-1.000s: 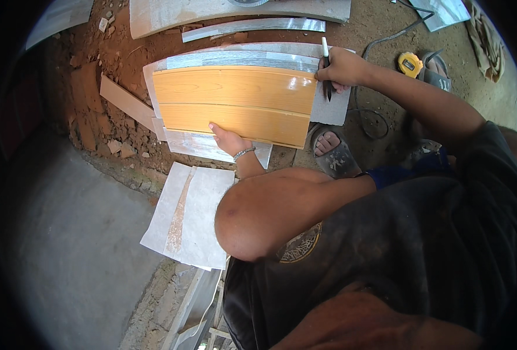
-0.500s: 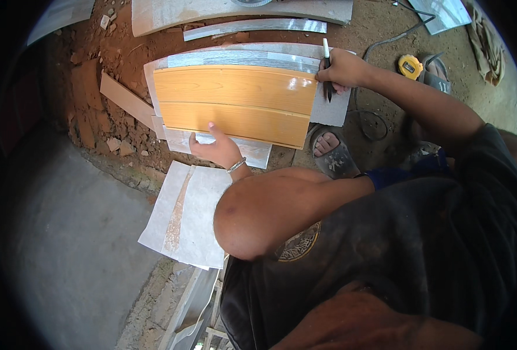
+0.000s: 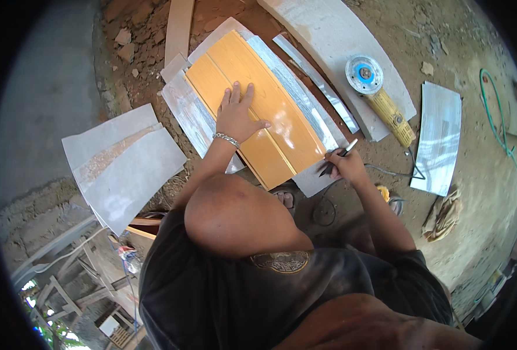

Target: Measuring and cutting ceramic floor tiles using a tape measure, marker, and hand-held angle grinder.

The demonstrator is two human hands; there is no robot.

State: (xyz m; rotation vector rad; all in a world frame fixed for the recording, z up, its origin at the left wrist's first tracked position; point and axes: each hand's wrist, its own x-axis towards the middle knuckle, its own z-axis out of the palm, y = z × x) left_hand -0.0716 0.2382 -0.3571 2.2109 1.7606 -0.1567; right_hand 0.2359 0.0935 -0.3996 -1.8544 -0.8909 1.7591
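A yellow wood-grain panel with lengthwise grooves lies over grey streaked tiles on the dirt ground. My left hand rests flat on the panel with fingers spread, a chain bracelet at the wrist. At the panel's right corner, my right hand is closed around a dark marker pen with a white end. The pen's dark tip points down and left, beside the tile edge. Those right fingertips touch or nearly touch the panel's corner; I cannot tell which.
A yellow angle grinder with a blue-centred disc lies on a curved slab. Before the slab is a narrow curved tile strip. Flat pale pieces lie left. Another tile, a crumpled cloth and a cord are right.
The view has turned, so the panel now slants. My left hand has moved from the panel's near edge onto its face. My right hand still holds the marker pen at the corner.
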